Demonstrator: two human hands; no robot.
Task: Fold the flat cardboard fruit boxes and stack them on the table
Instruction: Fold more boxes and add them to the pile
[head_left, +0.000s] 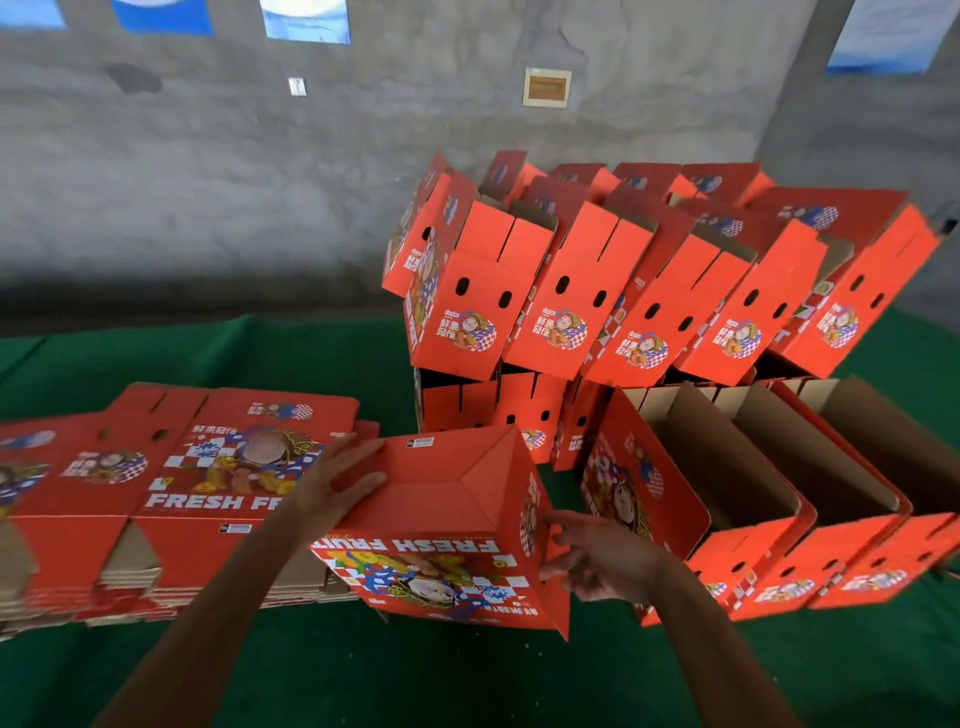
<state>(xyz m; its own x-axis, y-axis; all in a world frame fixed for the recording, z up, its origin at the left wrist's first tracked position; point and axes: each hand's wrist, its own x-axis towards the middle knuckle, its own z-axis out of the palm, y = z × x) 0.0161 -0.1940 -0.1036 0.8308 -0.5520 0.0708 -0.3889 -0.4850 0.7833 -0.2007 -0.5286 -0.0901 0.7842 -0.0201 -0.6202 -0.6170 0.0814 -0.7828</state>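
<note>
Person's got a half-built fruit box (441, 525) upside down on the green table (311, 675), its folded bottom facing up, btwn both hands. Left hand (332, 480) lies flat w/ fingers spread straight on the bottom panel's left edge, pressing, not gripping. Right hand (597, 558) sits at the box's right end, fingers loosely bent and touching the end flap; can't tell if it actually pinches it.

Looks like light corrugated board: stiff across the panels, floppy at the scored flaps, prob. easy to crease or tear at the slots. Best hold, I'd say, is on the two short ends or the bottom corners, not the loose flaps.

Just beyond the left hand: stack of flat blanks (171, 499). Beyond the right hand: folded boxes standing open (753, 467), and further back a tilted pile of finished boxes (623, 291), leaning, could slide.

Writing: "FRESH FRUIT" upside down on the held box's near side; "FRESH F…" on the top blank, Chinese characters above it, too blurred to read. Small white barcode label (422, 442) on the bottom panel, unreadable.
</note>
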